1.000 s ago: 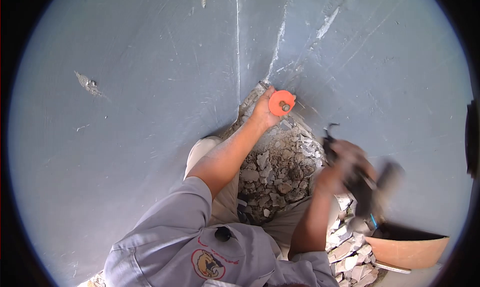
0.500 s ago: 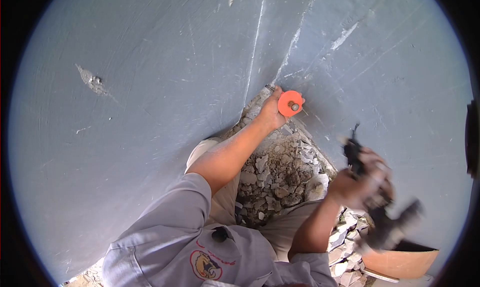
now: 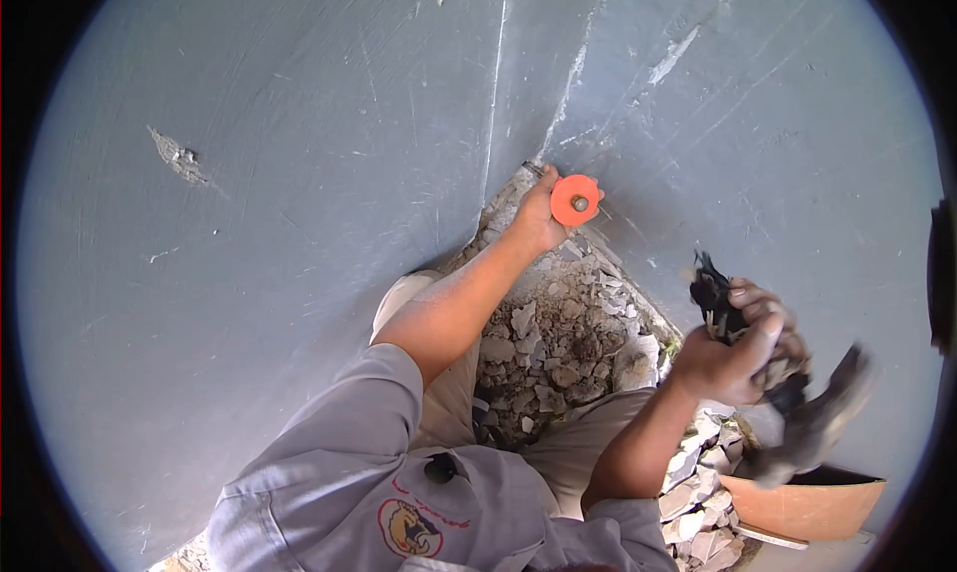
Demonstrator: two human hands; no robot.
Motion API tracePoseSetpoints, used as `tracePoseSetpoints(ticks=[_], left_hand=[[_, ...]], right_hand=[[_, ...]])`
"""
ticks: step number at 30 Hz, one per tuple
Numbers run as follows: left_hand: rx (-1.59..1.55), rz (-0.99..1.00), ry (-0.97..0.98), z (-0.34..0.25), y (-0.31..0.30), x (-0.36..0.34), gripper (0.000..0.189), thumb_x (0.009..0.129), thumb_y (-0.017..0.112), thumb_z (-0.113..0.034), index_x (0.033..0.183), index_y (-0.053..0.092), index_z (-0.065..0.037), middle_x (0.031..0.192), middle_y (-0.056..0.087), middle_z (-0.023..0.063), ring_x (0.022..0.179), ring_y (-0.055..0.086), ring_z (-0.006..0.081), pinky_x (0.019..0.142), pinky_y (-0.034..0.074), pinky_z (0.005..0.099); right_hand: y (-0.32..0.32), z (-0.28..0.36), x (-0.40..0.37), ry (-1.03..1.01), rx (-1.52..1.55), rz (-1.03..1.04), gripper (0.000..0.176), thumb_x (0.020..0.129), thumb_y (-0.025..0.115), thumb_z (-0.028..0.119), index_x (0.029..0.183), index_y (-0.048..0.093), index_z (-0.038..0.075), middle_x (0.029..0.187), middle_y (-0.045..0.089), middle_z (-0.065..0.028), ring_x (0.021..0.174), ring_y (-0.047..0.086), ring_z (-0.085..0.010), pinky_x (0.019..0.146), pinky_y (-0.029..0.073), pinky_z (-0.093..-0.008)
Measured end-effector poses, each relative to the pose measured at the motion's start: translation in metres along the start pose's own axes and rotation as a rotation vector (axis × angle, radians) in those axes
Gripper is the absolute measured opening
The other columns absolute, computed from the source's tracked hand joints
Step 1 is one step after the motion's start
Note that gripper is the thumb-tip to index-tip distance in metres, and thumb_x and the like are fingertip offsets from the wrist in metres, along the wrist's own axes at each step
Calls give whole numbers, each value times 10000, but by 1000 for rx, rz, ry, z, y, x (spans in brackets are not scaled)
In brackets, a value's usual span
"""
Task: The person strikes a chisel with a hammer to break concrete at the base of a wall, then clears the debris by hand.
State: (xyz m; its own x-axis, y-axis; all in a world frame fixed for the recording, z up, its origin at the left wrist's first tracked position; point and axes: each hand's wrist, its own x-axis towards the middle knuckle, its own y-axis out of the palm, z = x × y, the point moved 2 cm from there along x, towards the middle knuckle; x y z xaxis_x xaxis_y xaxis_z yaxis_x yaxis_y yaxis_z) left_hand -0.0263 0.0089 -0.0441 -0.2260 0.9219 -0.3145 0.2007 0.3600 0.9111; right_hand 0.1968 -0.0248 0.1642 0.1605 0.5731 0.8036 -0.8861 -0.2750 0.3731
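At left we see the grey wall (image 3: 249, 293). Our left hand (image 3: 541, 213) is curled around the chisel (image 3: 579, 204), just below its orange guard (image 3: 564, 192), near the wall's corner; the chisel's tip is hidden. Rubble (image 3: 548, 333) lies below, between our knees. Farther right, our right hand (image 3: 743, 345) is closed around the hammer (image 3: 812, 427), its blurred head overlapping the rim of the brown bowl (image 3: 812, 509) in our view.
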Motion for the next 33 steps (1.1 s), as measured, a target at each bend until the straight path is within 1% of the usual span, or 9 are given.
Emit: tracePoseSetpoints(ticks=[1, 2, 5, 6, 12, 16, 20, 27, 33], left_hand=[[-5, -5, 2, -2, -1, 1, 625, 1055, 257, -492, 1247, 527, 39, 1261, 602, 182, 1189, 582, 364, 993, 506, 507], [-8, -9, 0, -3, -1, 1, 625, 1055, 258, -492, 1251, 523, 39, 1261, 601, 184, 1187, 581, 363, 991, 507, 507], [38, 0, -15, 12, -15, -3, 624, 1056, 260, -490, 1252, 522, 41, 1252, 604, 186, 1175, 583, 359, 989, 508, 504], [73, 27, -1, 6, -8, 1, 623, 1056, 261, -488, 1251, 524, 42, 1247, 606, 186, 1169, 585, 358, 988, 508, 502], [62, 5, -26, 6, -4, 1, 622, 1060, 267, -476, 1214, 555, 53, 1226, 621, 181, 1140, 605, 356, 979, 516, 492], [85, -9, -9, 4, -3, -4, 613, 1059, 280, -473, 1213, 559, 50, 1223, 626, 180, 1139, 611, 355, 978, 517, 489], [82, -18, -11, 12, -22, 9, 585, 1057, 305, -463, 1220, 546, 44, 1214, 623, 198, 1135, 612, 369, 959, 523, 518], [131, -44, -84, 3, -22, 0, 372, 1071, 359, -354, 1234, 452, -32, 1187, 601, 208, 1058, 639, 430, 874, 568, 564], [428, -222, -67, 14, -37, -10, 235, 1018, 491, -245, 1137, 523, -45, 1043, 631, 160, 971, 677, 324, 832, 588, 492]], right_hand=[[-12, -19, -27, 207, -195, -61, 47, 920, 555, 69, 887, 567, 39, 772, 605, -110, 773, 612, -212, 710, 553, -409], [-7, -38, -65, 88, -703, 185, 67, 855, 603, 87, 901, 586, 42, 744, 595, -100, 739, 604, -206, 691, 544, -369], [-25, -84, -142, 1073, -668, 629, 271, 754, 659, 75, 995, 627, -47, 749, 672, -95, 617, 564, -152, 614, 485, -315], [-24, -82, -144, 1177, -596, 550, 293, 755, 665, 75, 1004, 618, -72, 756, 677, -100, 613, 554, -134, 598, 470, -309], [-12, -16, -93, 837, -420, 224, 76, 803, 663, -11, 868, 624, -12, 697, 616, -46, 658, 580, -86, 589, 460, -250], [3, -20, -69, 206, -201, -25, 68, 844, 649, -5, 911, 637, -8, 823, 665, -74, 696, 637, -190, 643, 513, -299], [-24, -97, -134, 1029, -735, 685, 317, 739, 686, 115, 992, 639, -70, 774, 685, -179, 749, 678, -308, 728, 528, -387], [-70, -73, -190, 1084, -623, 535, 356, 687, 721, 144, 955, 640, -75, 770, 671, -211, 717, 665, -320, 712, 517, -406], [-96, -72, -189, 1105, -666, 428, 388, 694, 715, 146, 978, 626, -102, 750, 669, -205, 692, 656, -319, 704, 518, -404]])
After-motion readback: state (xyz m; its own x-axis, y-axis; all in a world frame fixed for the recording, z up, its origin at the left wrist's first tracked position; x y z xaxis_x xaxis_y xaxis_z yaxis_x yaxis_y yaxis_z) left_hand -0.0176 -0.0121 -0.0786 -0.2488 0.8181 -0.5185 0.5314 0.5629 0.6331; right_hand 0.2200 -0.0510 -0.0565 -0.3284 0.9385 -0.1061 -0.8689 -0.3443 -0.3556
